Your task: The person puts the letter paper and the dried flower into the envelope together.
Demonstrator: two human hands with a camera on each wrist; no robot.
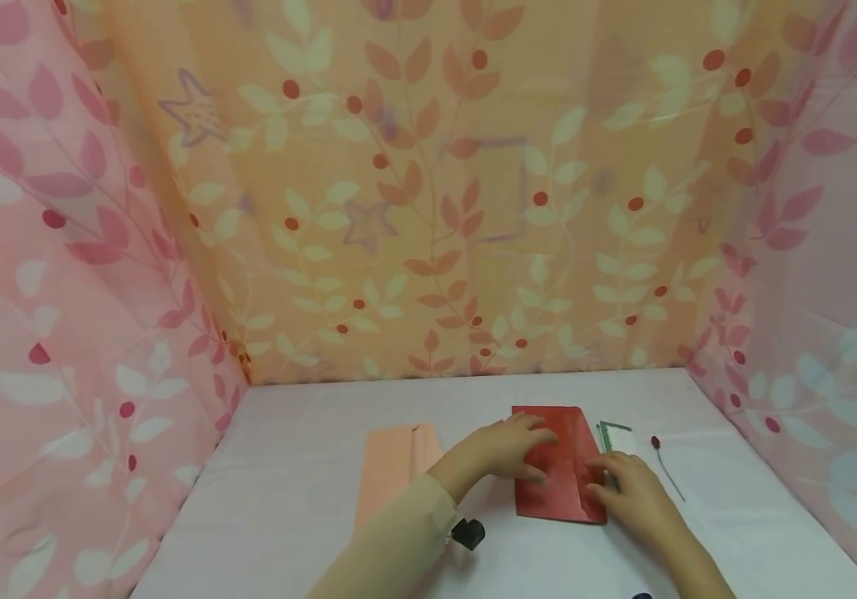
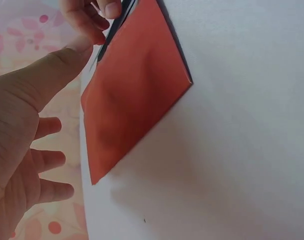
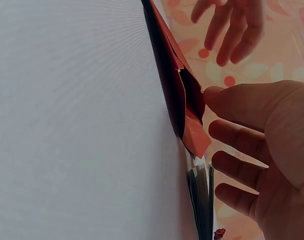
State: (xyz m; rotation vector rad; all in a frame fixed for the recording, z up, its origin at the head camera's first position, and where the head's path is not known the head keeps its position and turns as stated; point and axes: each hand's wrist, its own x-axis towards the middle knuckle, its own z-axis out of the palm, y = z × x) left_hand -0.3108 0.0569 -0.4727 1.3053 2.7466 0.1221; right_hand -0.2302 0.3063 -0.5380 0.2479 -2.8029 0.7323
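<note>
L hand (image 1: 507,449) flat, fingers spread, pins red paper envelope (image 1: 559,466) to white table (image 1: 309,466); R hand (image 1: 634,491) thumb lifts its flap edge.

We find no readable text, labels, brands, numbers or signs in any view. The red envelope (image 1: 557,463) shows plain faces, and the pink envelope (image 1: 396,466) beside it is likewise unmarked. The cloth walls (image 1: 413,208) carry only a printed pattern of leaves, berries and faint star outlines, with no letters or figures.
</note>
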